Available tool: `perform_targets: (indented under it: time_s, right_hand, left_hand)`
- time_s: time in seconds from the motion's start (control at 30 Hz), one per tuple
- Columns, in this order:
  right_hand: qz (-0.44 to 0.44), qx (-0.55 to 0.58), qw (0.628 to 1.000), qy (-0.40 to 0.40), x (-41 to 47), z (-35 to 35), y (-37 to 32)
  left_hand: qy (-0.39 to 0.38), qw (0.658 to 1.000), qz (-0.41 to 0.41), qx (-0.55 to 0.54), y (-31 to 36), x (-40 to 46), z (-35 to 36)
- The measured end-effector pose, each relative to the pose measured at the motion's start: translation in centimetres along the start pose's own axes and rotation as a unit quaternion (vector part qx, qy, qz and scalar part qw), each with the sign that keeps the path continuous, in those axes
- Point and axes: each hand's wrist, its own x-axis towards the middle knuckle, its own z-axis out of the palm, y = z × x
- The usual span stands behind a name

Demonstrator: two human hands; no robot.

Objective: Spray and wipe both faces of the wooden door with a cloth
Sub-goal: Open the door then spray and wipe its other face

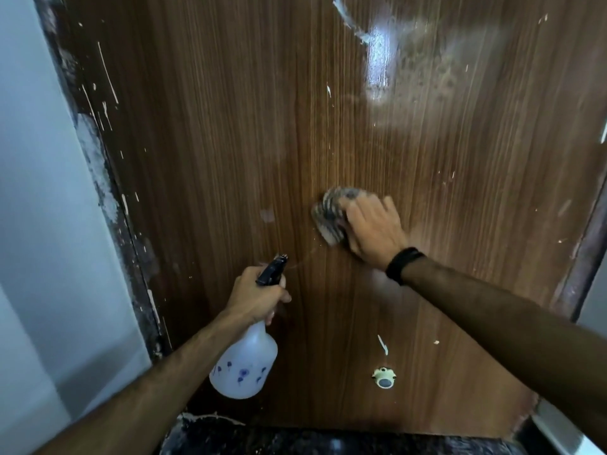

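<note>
Door (230, 142) gets wiped: right hand (374, 229) presses cloth (330, 213) flat against it; below-left, left hand (254, 295) grips spray bottle (244, 366).

No text, label, brand or number can be read anywhere; the translucent white plastic spray bottle (244, 364) bears only small blue-purple blots, not letters.

Pale grey wall (42, 192) on left w/ chipped dark frame (108, 192); dark speckled floor (295, 441) at btm; light glare up top.
</note>
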Motion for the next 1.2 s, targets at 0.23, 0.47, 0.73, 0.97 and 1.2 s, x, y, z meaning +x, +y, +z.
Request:
perform_targets:
  time_s: [0.23,0.47,0.73,0.97,1.2]
  right_hand:
    - [-0.009,-0.006,1.0,0.02,0.8,1.2,-2.1]
    - [-0.13,0.003,0.988,-0.081,-4.1,3.4,-5.1]
    - [0.002,-0.014,0.999,0.048,5.9,1.9,-5.6]
    - [-0.258,0.016,0.959,-0.118,-3.0,6.1,-10.1]
    - [-0.093,0.023,0.995,-0.036,3.3,4.4,-9.7]
  left_hand:
    - [0.028,0.999,0.005,-0.02,-0.4,0.0,-0.1]
    - [0.025,0.999,-0.026,0.011,-2.4,-0.9,-0.8]
    - [0.002,0.997,-0.075,0.034,-4.2,-0.7,-2.5]
    - [-0.004,0.995,-0.078,0.062,-5.3,-1.2,-3.5]
    - [-0.007,0.996,-0.076,0.037,-6.8,-1.3,-3.9]
